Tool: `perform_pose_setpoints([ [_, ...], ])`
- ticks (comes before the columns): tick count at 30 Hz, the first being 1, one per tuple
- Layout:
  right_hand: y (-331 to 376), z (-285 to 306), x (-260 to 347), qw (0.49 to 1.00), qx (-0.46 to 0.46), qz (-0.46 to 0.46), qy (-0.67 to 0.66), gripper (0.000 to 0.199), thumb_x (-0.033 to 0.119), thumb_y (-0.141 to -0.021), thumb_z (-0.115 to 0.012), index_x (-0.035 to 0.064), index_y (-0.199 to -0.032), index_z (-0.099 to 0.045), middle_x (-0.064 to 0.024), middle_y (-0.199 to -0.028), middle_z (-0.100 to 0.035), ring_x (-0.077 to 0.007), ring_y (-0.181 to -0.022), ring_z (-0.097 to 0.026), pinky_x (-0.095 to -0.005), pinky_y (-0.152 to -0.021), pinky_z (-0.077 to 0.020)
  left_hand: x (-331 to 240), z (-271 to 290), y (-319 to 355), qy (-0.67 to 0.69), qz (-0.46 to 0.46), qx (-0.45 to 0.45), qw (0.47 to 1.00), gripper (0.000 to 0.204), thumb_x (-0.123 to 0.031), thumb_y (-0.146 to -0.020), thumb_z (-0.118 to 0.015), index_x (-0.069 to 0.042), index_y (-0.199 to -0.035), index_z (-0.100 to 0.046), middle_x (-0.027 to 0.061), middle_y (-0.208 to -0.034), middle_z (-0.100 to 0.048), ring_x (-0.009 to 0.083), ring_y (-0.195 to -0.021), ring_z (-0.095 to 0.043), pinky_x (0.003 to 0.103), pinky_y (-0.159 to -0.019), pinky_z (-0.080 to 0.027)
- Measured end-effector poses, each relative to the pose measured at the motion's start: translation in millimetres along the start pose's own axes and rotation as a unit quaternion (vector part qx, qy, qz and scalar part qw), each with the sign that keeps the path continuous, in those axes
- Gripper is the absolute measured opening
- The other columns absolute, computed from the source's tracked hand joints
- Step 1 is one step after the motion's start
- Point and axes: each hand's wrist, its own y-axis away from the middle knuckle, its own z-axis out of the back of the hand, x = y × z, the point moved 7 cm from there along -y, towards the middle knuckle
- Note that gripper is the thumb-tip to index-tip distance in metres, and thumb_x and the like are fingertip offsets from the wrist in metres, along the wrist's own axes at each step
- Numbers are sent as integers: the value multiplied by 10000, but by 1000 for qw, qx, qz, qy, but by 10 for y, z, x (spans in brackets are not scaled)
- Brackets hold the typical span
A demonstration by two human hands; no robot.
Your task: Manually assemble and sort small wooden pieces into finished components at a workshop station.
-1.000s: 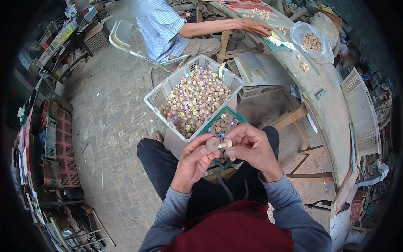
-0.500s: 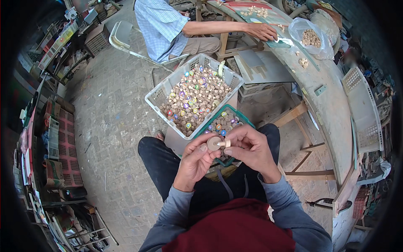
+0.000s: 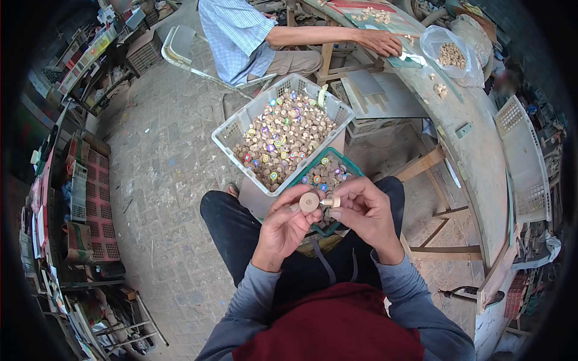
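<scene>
My left hand (image 3: 282,227) pinches a round wooden disc (image 3: 309,201) with a darker spot, perhaps a hole, at its middle. Facing it from the right, a small wooden peg (image 3: 335,201) with a wider head and a whitish tip sits between the fingers of my right hand (image 3: 368,210). A narrow gap separates tip and disc. Under my hands, a green basket (image 3: 345,159) holds wooden pieces, some with coloured round faces. Just beyond is a larger white crate (image 3: 224,147) full of similar pieces, partly topped with coloured faces.
Across from me a seated person in a checked shirt (image 3: 233,36) reaches a hand (image 3: 380,42) onto the long workbench (image 3: 460,111). On it are loose wooden pieces (image 3: 370,16) and a plastic bag (image 3: 477,72) of them. A folding chair (image 3: 179,45) and stacked pink crates (image 3: 99,204) stand left.
The peg has drawn back to the right from the disc, where its tip had been at the middle. The disc has turned its face more toward me. The whole view has shifted slightly.
</scene>
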Motion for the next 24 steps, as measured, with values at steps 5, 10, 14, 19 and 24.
perform_pose_setpoints([
  [5,-5,6,-40,1000,-19,14,-6,265,-59,-877,-658,-18,-1120,-561,-70,-1012,-649,-103,-951,-631,-251,-818,-521,-15,-41,-13,-5,-4,-44,999,403,-92,-928,-516,2,-1319,-524,254,-1252,-580,266,-995,-625,367,-909,-502],
  [10,14,51,-89,999,-38,7,-5,273,-56,-870,-669,-5,-1118,-565,-52,-974,-647,-79,-894,-615,-227,-753,-505,-24,75,3,-17,-26,-49,998,348,-53,-924,-508,-4,-1266,-552,233,-1191,-615,251,-957,-629,364,-889,-509],
  [14,32,68,-133,998,-59,-16,-3,274,-55,-861,-679,2,-1106,-571,-40,-949,-647,-66,-861,-603,-220,-738,-497,-52,120,16,-34,-44,-114,992,279,-10,-878,-530,-18,-1152,-583,212,-1084,-649,253,-909,-633,346,-837,-519],
  [19,77,102,-213,998,-65,-19,12,274,-54,-857,-684,5,-1100,-573,-32,-936,-647,-56,-847,-597,-217,-750,-494,-62,274,53,-50,-57,-171,982,253,9,-846,-526,-33,-1085,-600,193,-1000,-665,256,-840,-624,323,-761,-509],
  [24,136,108,-287,997,-71,-30,21,273,-46,-857,-690,8,-1099,-574,-20,-920,-641,-53,-843,-596,-214,-759,-492,-101,199,87,-198,-87,-197,956,267,5,-903,-479,36,-1140,-599,208,-1123,-657,194,-899,-646,295,-786,-510],
])
